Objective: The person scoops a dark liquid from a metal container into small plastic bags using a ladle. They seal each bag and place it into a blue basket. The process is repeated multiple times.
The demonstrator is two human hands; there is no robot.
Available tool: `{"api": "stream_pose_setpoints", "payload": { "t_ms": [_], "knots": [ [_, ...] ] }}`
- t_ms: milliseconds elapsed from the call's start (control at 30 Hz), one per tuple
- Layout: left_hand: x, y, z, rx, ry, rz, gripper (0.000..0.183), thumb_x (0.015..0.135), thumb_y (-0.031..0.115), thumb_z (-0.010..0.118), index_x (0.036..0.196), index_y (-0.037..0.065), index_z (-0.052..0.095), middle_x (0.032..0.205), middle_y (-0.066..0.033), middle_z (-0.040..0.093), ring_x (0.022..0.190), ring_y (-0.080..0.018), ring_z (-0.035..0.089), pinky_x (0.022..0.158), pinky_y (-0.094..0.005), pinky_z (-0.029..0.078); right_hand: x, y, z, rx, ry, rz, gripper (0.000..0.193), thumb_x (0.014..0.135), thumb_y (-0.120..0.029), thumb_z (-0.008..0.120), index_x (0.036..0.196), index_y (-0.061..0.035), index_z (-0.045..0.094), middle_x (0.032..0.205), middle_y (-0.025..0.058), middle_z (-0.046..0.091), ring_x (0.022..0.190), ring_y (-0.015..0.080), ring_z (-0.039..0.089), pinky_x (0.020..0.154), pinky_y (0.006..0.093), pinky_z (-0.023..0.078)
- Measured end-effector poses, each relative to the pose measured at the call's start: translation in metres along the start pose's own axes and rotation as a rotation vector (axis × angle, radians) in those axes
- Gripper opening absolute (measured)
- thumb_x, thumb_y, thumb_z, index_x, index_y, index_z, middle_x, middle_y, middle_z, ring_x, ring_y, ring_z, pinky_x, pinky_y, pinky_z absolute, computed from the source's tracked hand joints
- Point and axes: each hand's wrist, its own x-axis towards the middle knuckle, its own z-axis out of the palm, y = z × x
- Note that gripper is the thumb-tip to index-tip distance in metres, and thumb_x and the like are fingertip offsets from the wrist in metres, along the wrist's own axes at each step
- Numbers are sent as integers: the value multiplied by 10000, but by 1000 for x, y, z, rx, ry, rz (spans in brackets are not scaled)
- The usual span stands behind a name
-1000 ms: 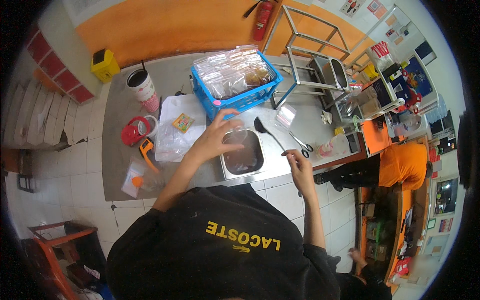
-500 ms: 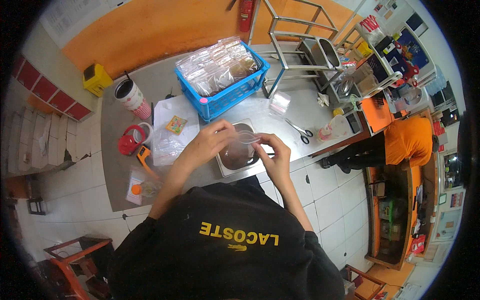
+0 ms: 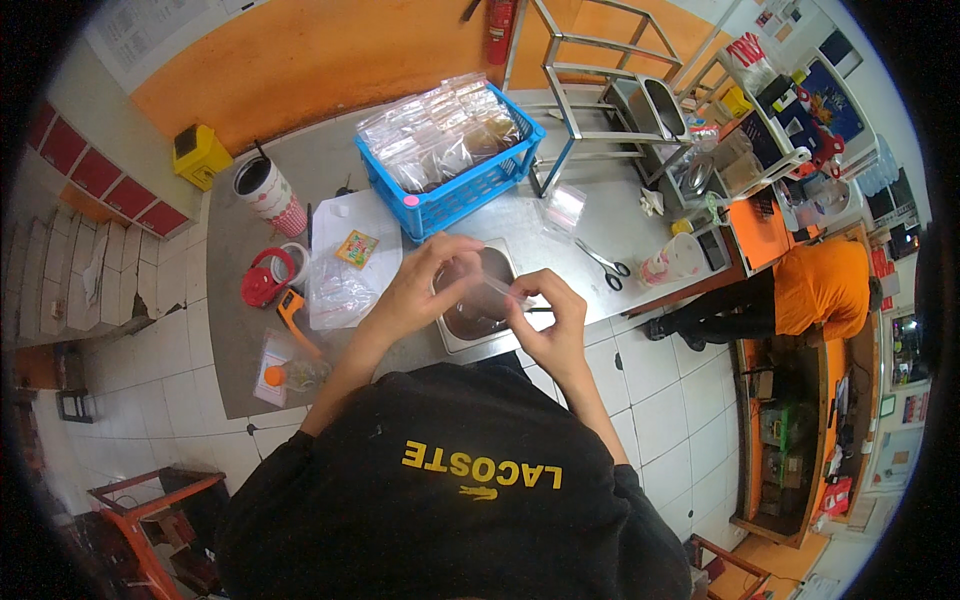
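Note:
A small clear plastic bag (image 3: 492, 294) is stretched between my two hands, over a rectangular steel pan (image 3: 462, 344). My left hand (image 3: 424, 288) is closed on the bag's left side, its fingers bent around the film. On the opposite edge, my right hand (image 3: 550, 318) pinches the plastic between thumb and fingertips. Something dark brown lies in the pan, partly hidden by the bag and my fingers. A dark handle end sticks out at the pan's right side, close under my right hand.
Behind the pan stands a blue basket (image 3: 450, 212) packed with filled clear bags. Scissors (image 3: 605, 265) and more small bags (image 3: 565, 208) lie right. At left are a patterned cup (image 3: 272, 197), red tape roll (image 3: 262, 287) and orange-handled tool (image 3: 296, 322). A person in orange (image 3: 822, 287) bends over at far right.
The bag's mouth, spread into a rounded opening before, now looks flatter and slanted. My right hand has turned slightly and my left fingers have moved along the film. The whole view shifted a little.

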Motion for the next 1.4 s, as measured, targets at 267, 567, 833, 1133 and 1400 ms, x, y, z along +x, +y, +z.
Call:
{"api": "stream_pose_setpoints", "payload": {
  "t_ms": [267,567,833,1133,1400],
  "knots": [
    [-1,5,12,45,-44,-21,430,849,63,708,1246,105,548,972,-85,614,872,-212,627,791,-343,492,6,5,5,-30,-80,-60,119,749,-15,698,851,-5,638,781,108,634,714,230,628,650,327,500],
    [10,-18,22,76,133,-25,487,848,40,700,1292,91,507,1010,-92,677,876,-205,649,777,-322,497,13,28,-31,-115,-144,19,131,788,12,695,909,-15,649,814,123,641,727,266,654,671,344,516],
    [29,-18,53,87,99,-190,583,878,84,677,1392,109,403,1164,-81,642,1055,-215,606,912,-371,456,7,157,-81,-315,-29,254,94,964,-56,532,1022,-6,477,904,195,634,796,357,644,696,414,499],
    [13,-39,45,22,86,-427,502,898,55,637,1359,74,439,1108,-75,637,1011,-189,605,898,-338,457,-31,310,-105,-1115,136,272,321,857,-112,651,1135,-20,519,1204,232,570,1117,356,574,919,455,491],
    [34,-27,49,97,71,-427,438,914,34,607,1326,47,458,1070,-100,647,984,-201,627,890,-339,484,85,347,32,-796,-296,54,324,853,-94,584,1170,-27,592,1203,154,583,980,324,617,756,421,553]
  ]
}}
